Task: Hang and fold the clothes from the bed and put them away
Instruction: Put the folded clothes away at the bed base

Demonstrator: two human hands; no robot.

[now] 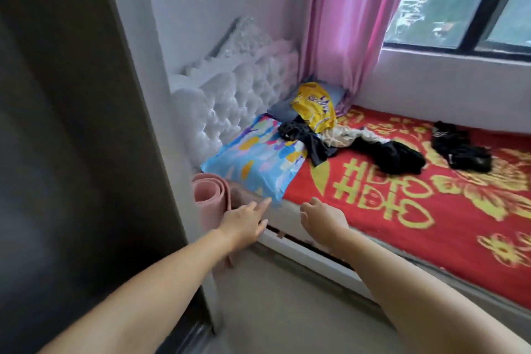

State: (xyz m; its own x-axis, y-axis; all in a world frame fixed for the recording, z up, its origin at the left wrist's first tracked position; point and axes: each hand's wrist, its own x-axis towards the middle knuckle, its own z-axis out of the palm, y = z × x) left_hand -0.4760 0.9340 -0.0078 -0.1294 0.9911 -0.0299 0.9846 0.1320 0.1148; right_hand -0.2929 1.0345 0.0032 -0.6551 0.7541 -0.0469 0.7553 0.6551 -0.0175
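A pile of clothes lies near the head of the bed (402, 210), which has a red and gold cover. The pile holds a yellow jersey (314, 108), a black garment (313, 142), a cream garment (349, 133) and another black garment (393, 154). A separate black piece (459, 146) lies farther right. My left hand (244, 224) reaches toward the bed's near edge with fingers extended, holding nothing. My right hand (321, 218) hovers beside it with fingers loosely curled, empty. Both hands are well short of the clothes.
A blue patterned pillow (258, 161) lies by the white tufted headboard (230, 98). A rolled pink mat (211, 201) stands between bed and a dark wardrobe panel (71, 138) on the left. A pink curtain (350, 17) and a window (465, 0) are behind the bed.
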